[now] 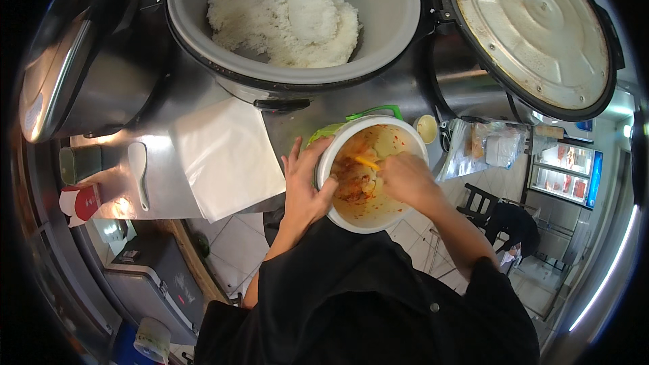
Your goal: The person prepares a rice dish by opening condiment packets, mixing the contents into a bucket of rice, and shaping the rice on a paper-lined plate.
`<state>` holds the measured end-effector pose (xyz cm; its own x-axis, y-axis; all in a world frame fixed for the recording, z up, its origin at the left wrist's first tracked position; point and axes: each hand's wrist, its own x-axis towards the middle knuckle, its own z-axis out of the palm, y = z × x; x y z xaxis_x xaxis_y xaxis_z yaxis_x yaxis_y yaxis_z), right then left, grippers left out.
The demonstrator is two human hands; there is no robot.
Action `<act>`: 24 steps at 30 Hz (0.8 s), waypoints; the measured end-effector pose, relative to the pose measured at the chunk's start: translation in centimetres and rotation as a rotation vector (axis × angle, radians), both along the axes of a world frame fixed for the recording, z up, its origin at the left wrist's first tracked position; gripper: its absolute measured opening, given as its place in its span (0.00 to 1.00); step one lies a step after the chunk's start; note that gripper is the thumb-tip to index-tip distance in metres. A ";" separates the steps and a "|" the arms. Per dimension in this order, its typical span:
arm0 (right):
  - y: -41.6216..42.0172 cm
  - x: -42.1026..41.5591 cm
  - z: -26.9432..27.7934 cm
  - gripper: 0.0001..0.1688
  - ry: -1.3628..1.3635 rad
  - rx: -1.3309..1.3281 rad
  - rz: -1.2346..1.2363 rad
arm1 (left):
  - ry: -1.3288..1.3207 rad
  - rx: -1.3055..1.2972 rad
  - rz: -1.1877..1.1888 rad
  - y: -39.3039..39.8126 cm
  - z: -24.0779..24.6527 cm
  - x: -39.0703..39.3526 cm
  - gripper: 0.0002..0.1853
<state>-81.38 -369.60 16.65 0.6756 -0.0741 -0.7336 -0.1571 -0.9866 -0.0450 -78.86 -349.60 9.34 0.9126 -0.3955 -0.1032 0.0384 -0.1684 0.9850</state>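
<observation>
My left hand [308, 182] grips the side of a round white tub [328, 159], its thumb over the rim. The tub is tilted towards me at the counter's front edge. Inside it lies a pale food mixture [357, 187] streaked with red-orange sauce. My right hand [408, 180] reaches into the tub, closed around a yellow utensil [366, 162] whose lower end is hidden in the food. A green handle [377, 110] shows behind the tub's far rim. Just right of the tub stands a small yellowish cup [426, 129].
Beyond the tub stands a large cooker [243, 81] holding cooked white rice [284, 20]; its lid [537, 30] is raised. White paper sheets [228, 157], a white rice paddle [138, 172] and a red-and-white carton [82, 203] lie left. Plastic bags [499, 149] lie right. Another person [512, 225] is farther off.
</observation>
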 end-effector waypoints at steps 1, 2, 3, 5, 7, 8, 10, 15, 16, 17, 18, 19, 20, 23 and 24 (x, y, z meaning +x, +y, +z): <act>-0.6 -0.3 -0.9 0.10 0.003 -0.004 -0.008 | -0.003 -0.015 -0.014 -0.1 0.0 0.1 0.34; -0.9 -0.6 -1.6 0.10 0.005 -0.009 -0.016 | -0.006 -0.005 -0.013 -0.1 -0.1 0.2 0.34; -0.7 -0.8 -2.1 0.10 0.036 0.041 0.002 | -0.010 0.006 -0.012 -0.2 -0.1 0.3 0.34; 0.2 -0.8 -2.2 0.10 0.115 0.110 0.053 | -0.018 0.019 -0.008 -0.3 -0.1 0.4 0.34; 0.4 -0.3 0.0 0.09 0.223 0.117 0.147 | -0.027 0.028 0.011 -0.2 -0.1 0.4 0.34; 0.4 -0.6 1.2 0.09 0.293 0.099 0.199 | -0.023 0.025 0.003 -0.3 -0.1 0.4 0.34; 0.0 -3.7 -1.7 0.09 0.101 0.159 0.211 | -0.012 0.026 -0.023 -0.3 0.1 0.4 0.34; 0.5 -1.7 -1.6 0.12 0.051 0.068 0.085 | 0.001 0.093 -0.028 -0.3 1.1 0.6 0.33; 0.6 0.1 0.3 0.12 0.107 0.008 0.051 | 0.002 0.109 -0.011 -0.1 0.8 0.5 0.33; 0.6 0.8 1.5 0.12 0.161 -0.058 0.000 | -0.008 0.103 -0.005 -0.1 0.7 0.4 0.34; -0.1 0.0 0.0 0.12 0.143 -0.048 0.036 | -0.018 0.098 0.001 -0.1 0.6 0.3 0.34; -1.3 -1.4 -2.6 0.12 0.121 -0.046 0.062 | -0.033 0.084 -0.003 -0.3 0.5 0.3 0.35; -1.7 -1.8 -3.4 0.12 0.096 -0.047 0.091 | -0.042 0.065 0.007 -0.4 0.3 0.1 0.35; 0.0 -2.9 -2.9 0.12 0.070 0.042 0.158 | -0.062 0.053 0.011 -0.6 0.0 -0.1 0.35; -0.2 -2.1 -2.0 0.11 0.075 0.007 0.095 | -0.066 0.067 -0.011 -0.6 0.2 0.1 0.35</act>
